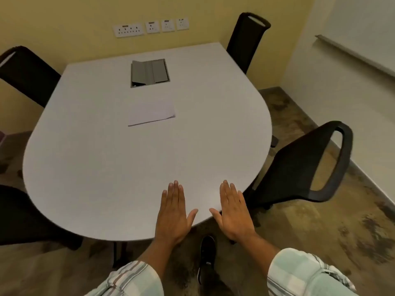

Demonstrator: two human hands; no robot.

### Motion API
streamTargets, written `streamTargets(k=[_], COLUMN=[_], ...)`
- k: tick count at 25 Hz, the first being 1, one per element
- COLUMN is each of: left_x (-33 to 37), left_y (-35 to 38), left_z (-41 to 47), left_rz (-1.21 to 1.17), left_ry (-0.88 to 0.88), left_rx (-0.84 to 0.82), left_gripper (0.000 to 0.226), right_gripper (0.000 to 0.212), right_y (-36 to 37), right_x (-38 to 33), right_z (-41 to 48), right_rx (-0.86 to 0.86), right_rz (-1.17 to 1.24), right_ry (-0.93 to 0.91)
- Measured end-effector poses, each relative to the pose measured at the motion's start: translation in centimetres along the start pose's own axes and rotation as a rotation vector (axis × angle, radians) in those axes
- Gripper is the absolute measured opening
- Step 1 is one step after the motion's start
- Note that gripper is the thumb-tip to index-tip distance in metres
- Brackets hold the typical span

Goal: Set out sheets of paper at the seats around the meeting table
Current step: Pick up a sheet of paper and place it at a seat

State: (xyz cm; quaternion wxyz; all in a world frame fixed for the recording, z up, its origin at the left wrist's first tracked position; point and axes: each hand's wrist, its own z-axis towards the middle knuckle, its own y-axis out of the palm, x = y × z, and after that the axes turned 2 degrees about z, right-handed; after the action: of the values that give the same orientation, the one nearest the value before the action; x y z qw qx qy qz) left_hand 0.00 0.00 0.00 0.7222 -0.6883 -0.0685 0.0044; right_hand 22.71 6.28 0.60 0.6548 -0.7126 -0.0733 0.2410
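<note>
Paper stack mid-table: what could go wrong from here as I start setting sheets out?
The thin white paper stack lies far from both flat, empty hands, left hand and right hand, so a long lean is likely. White sheets on the pale grey table are hard to see; one may get missed or doubled.

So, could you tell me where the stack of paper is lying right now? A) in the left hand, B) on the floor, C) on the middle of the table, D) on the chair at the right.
C: the stack of paper lies flat mid-table, just this side of the cable box, and both hands are empty.
</note>
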Motion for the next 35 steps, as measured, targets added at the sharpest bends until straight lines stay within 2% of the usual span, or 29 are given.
streamTargets(k=[7,12,17,21,27,31,35], left_x=[9.1,17.8,28.2,38.4,51.9,57.6,62.0], left_y=[-0.9,0.1,2.3,3.2,3.4,4.3,5.4], left_z=[-6.2,-7.0,-5.3,-2.2,4.1,10.0,19.6], left_rz=[0.008,0.025,0.074,0.059,0.024,0.016,-0.018], left_ry=[0.152,0.239,0.288,0.284,0.314,0.380,0.405], left_rx=[-0.021,-0.069,-0.149,-0.209,-0.163,-0.150,-0.123], left_gripper=[0.095,0.093,0.094,0.094,0.092,0.092,0.092], right_gripper=[0.088,0.088,0.090,0.090,0.090,0.090,0.090], right_y=[-1.9,-3.0,-4.3,-6.9,-11.7,-13.8,-15.5], right_x=[5.1,12.6,22.2,32.6,47.0,53.5,59.2], right_z=[-12.3,-17.7,-19.7,-19.7,-19.0,-15.0,-8.2], right_rx=[0.095,0.051,0.073,0.087,0.065,0.073,0.095], right_rz=[-0.045,-0.017,0.008,0.029,-0.016,-0.040,-0.068], right_ry=[0.104,0.243,0.284,0.295,0.334,0.359,0.354])
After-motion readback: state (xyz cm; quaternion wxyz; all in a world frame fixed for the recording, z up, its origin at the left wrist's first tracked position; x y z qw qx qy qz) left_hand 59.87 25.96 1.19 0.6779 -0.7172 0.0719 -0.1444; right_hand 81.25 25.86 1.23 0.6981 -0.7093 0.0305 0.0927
